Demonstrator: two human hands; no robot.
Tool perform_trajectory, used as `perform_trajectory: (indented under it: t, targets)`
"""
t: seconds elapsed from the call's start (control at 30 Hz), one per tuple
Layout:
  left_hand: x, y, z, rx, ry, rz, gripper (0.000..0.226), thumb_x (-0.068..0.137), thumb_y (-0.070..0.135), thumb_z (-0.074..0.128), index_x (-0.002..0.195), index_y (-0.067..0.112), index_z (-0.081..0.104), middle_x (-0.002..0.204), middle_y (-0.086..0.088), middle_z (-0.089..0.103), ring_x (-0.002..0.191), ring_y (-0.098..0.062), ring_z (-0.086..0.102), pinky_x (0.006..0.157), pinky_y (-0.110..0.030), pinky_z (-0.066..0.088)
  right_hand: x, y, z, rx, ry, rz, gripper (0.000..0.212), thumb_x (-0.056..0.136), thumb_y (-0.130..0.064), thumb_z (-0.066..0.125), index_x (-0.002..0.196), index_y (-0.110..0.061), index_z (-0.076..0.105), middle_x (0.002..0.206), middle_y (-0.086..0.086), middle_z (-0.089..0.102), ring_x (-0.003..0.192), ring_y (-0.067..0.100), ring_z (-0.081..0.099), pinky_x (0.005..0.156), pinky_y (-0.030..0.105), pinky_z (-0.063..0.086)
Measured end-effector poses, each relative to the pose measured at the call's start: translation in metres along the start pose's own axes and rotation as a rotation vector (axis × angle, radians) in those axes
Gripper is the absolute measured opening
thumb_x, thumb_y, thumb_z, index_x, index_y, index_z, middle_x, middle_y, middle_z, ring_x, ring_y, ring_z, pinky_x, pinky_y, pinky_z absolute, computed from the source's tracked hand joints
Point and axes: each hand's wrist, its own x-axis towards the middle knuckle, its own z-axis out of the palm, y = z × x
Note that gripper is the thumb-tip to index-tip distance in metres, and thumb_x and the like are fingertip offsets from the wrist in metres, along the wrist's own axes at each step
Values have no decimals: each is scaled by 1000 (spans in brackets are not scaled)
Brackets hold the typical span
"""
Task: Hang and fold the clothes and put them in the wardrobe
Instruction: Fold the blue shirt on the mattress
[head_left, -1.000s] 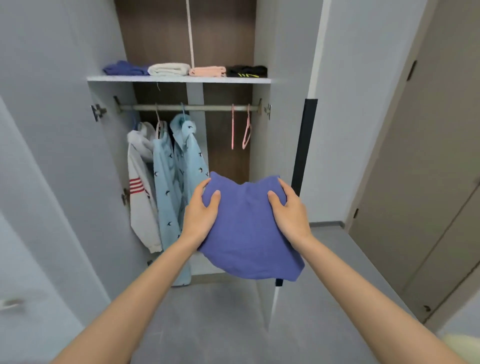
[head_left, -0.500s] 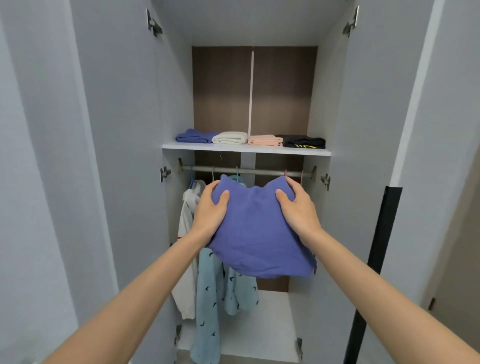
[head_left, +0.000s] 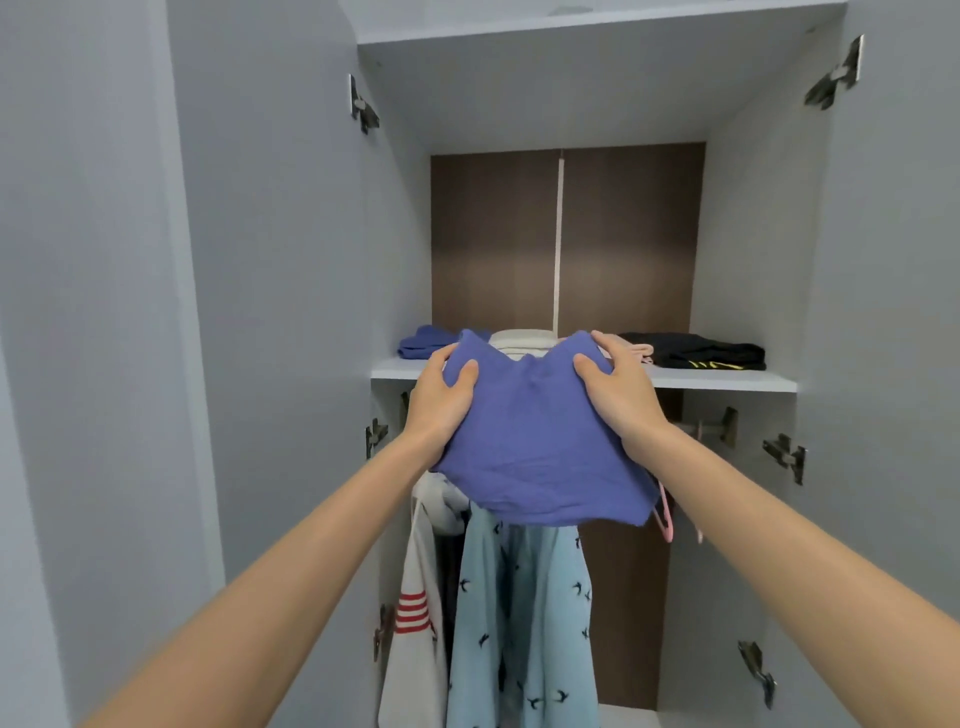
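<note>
Two hands hold one folded cloth (head_left: 535, 447) up in front of the open wardrobe (head_left: 566, 78). Your left hand (head_left: 441, 400) grips its left edge, thumb pressed on top and the other fingers wrapped round the far side. Your right hand (head_left: 618, 395) grips the right edge the same way, thumb on top and fingers curled over the far corner. The cloth is blue-purple; it sags a little between your hands, and its near edge hangs loose below your wrists. Its far edge is level with the shelf (head_left: 727, 382) and overlaps the shelf's front lip, but you cannot tell from this view whether it touches the board.

Four folded items lie in a row on that shelf: a blue one (head_left: 421, 343) at the left, a cream one (head_left: 519, 340) next, a pink one (head_left: 641, 354) mostly hidden behind your right hand, and a black one (head_left: 696, 351) at the right. Below the shelf, a white top (head_left: 415, 597) with red stripes hangs at the left, with a light blue bird-print garment (head_left: 519, 623) just beside it. A pink hanger (head_left: 665, 519) shows under the cloth's right corner. A short part of the rail (head_left: 698, 428) is visible past your right wrist.
</note>
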Motion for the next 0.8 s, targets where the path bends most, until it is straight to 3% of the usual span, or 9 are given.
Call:
perform_trajectory:
  t: [0.23, 0.5, 0.67, 0.8]
  targets:
    - [104, -25, -4, 81, 26, 48, 33, 96, 25, 48, 129, 20, 48, 113, 8, 53, 102, -13, 53, 84, -24, 39, 96, 10, 51, 34, -23, -42, 46, 99, -25, 44, 144, -24, 36, 145, -4, 42, 129, 19, 42, 105, 36, 37]
    - [240, -62, 13, 137, 33, 65, 26, 96, 21, 49, 121, 16, 53, 108, 4, 56, 92, -12, 55, 69, -18, 43, 233, 48, 107, 183, -134, 2, 53, 91, -20, 50, 142, -31, 37, 142, -5, 44, 122, 21, 49, 105, 41, 41]
    - [327, -91, 23, 150, 66, 23, 24, 97, 20, 48, 120, 14, 53, 107, 1, 56, 93, -15, 54, 76, -23, 41, 325, 71, 143, 293, -204, 78, 52, 94, -15, 49, 143, -25, 36, 140, 0, 44, 118, 22, 51, 100, 35, 44]
    - [390, -109, 25, 191, 119, 7, 19, 97, 17, 48, 114, 12, 56, 101, 0, 56, 91, -17, 52, 69, -23, 41, 385, 86, 175, 331, -222, 135, 53, 94, -14, 49, 144, -23, 35, 139, 3, 46, 118, 24, 52, 101, 40, 44]
